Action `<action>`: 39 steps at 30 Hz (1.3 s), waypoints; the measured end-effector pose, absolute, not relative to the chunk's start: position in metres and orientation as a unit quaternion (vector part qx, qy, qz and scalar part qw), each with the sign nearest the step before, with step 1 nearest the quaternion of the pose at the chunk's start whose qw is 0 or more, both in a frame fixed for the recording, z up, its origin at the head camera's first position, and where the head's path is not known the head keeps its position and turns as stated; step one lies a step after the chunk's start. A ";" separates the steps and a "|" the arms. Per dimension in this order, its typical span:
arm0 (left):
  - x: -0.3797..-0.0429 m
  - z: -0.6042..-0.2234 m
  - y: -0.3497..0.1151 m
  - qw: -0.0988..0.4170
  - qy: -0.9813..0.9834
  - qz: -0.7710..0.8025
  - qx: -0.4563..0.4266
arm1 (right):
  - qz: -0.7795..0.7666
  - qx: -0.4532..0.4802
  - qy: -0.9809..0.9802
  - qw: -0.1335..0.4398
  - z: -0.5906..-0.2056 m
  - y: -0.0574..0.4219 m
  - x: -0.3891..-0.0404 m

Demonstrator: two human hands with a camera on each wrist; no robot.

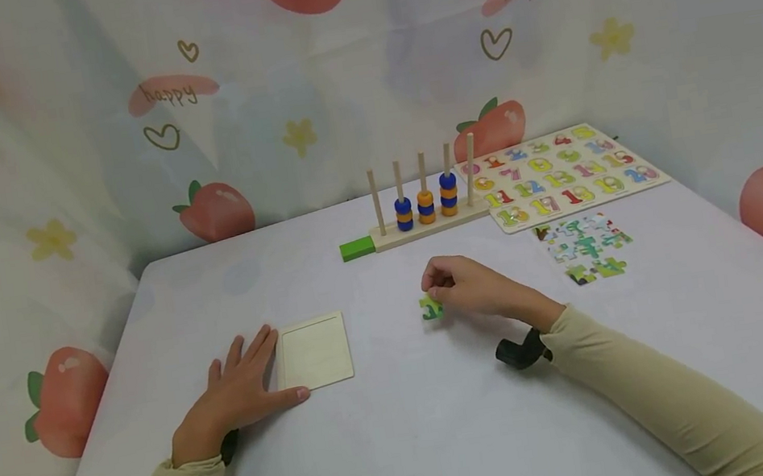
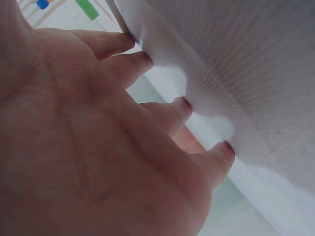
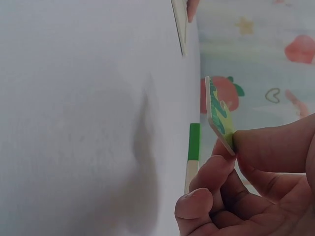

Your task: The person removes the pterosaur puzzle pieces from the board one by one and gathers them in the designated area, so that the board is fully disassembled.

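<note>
Between thumb and fingers my right hand (image 1: pixel 465 285) pinches a green jigsaw puzzle piece (image 1: pixel 431 307). In the right wrist view the piece (image 3: pixel 219 113) is held up off the table, tilted, its printed side partly showing. My left hand (image 1: pixel 241 384) lies with fingers spread at the left side of a square wooden puzzle frame (image 1: pixel 314 351), thumb along its lower left corner. The frame's recess holds no pieces. In the left wrist view the fingertips of the left hand (image 2: pixel 98 123) press on the white cloth. Several more puzzle pieces (image 1: pixel 584 246) lie grouped at the right.
Behind the hands stands a wooden peg abacus (image 1: pixel 427 225) with blue and orange beads and a green end block (image 1: pixel 357 249). A number puzzle board (image 1: pixel 563 176) lies at the back right. White cloth (image 1: pixel 411 445) covers the table; a printed curtain (image 1: pixel 358 70) hangs behind.
</note>
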State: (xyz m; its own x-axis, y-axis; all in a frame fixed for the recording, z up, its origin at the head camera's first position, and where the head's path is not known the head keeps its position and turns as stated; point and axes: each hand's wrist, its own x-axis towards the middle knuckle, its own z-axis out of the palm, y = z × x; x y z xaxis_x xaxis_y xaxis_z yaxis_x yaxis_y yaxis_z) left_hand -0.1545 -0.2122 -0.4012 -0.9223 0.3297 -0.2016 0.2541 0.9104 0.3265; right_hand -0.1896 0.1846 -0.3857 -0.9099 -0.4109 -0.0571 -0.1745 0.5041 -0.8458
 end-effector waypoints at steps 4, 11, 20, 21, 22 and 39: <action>-0.154 -0.402 -0.213 0.127 0.968 0.153 0.150 | -0.463 -0.166 0.863 0.118 -0.384 0.192 -0.189; -0.154 -0.403 -0.213 0.126 0.969 0.150 0.153 | -0.457 -0.148 0.870 0.111 -0.382 0.207 -0.189; -0.155 -0.407 -0.215 0.125 0.968 0.154 0.154 | -0.457 -0.128 0.875 0.097 -0.377 0.224 -0.186; -0.155 -0.407 -0.215 0.125 0.968 0.155 0.154 | -0.457 -0.127 0.875 0.096 -0.376 0.226 -0.186; -0.155 -0.408 -0.216 0.125 0.968 0.155 0.154 | -0.457 -0.126 0.875 0.095 -0.376 0.228 -0.185; -0.156 -0.407 -0.216 0.119 0.968 0.152 0.158 | -0.445 -0.079 0.889 0.074 -0.372 0.269 -0.178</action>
State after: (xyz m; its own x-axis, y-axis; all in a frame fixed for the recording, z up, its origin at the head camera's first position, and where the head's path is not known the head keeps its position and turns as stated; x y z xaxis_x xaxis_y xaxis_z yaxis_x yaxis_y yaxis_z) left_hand -0.1559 -0.2158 -0.4073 -0.9214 0.3431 -0.1828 0.2704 0.9035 0.3326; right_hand -0.1777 0.2692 -0.3723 -0.9767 -0.2059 -0.0607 -0.0746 0.5908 -0.8034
